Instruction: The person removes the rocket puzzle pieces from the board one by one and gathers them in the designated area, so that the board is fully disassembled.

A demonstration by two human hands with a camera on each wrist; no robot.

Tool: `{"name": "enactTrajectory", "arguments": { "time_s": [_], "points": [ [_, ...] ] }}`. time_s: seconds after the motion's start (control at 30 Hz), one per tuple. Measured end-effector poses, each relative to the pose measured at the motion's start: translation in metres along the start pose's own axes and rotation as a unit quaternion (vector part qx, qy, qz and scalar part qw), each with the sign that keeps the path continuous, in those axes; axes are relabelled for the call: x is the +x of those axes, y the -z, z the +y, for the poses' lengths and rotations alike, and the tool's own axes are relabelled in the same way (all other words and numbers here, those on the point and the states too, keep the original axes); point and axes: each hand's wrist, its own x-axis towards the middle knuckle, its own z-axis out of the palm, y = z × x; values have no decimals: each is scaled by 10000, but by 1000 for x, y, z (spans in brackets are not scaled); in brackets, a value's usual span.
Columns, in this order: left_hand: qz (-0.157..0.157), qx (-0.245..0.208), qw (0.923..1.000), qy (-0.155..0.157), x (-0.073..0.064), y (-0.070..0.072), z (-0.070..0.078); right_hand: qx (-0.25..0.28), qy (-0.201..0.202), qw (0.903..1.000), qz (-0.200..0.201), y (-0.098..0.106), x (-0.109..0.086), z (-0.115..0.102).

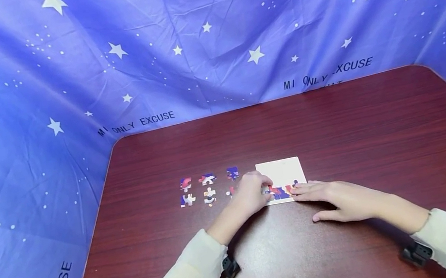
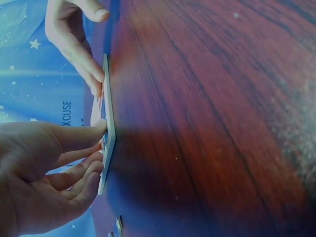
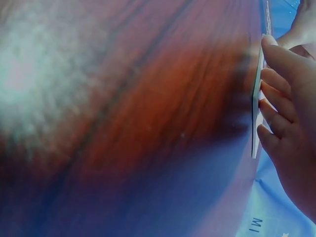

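Observation:
A white puzzle board (image 1: 280, 171) lies flat on the table, with a row of joined, colourful puzzle pieces (image 1: 281, 192) along its near side. My left hand (image 1: 253, 192) is at the board's left end, thumb and curled fingers around a puzzle piece (image 1: 267, 192) that they mostly cover. In the left wrist view, that thumb (image 2: 96, 129) touches the board's near edge. From the right, my right hand (image 1: 339, 198) rests its outstretched fingertips on the pieces at the board's right end, its thumb apart on the table side.
Left of the board, loose puzzle pieces (image 1: 210, 195) lie in two rows, one partly behind my left hand. The dark red wooden table (image 1: 360, 135) has rounded far corners. A blue star-patterned cloth (image 1: 201, 64) hangs behind it and along its sides.

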Motion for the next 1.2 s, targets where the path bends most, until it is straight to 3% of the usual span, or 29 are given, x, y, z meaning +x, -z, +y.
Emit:
{"name": "enactTrajectory", "arguments": {
  "time_s": [0.23, 0.43, 0.6, 0.7, 0.9, 1.2],
  "points": [
    [-12, 60, 9999, 154, -2, 1, 3, -94, 36, 9999, -84, 6, 2, 0],
    [-27, 11, 9997, 248, -3, 4, 4, -151, -43, 9998, 93, 6, 9, 3],
    [-29, 140, 9996, 249, -3, 3, 4, -98, -373, 9989, 248, 3, 24, 9],
    [-10, 126, 9997, 210, -3, 2, 5, -49, -572, 9983, 137, 0, 33, 12],
    [-6, 31, 9998, 207, -2, 0, 6, 133, -749, 9971, -47, -6, 45, 16],
    [-74, -81, 9994, 342, -1, 4, 5, 138, -829, 9965, 43, -9, 50, 15]
  ]
}}
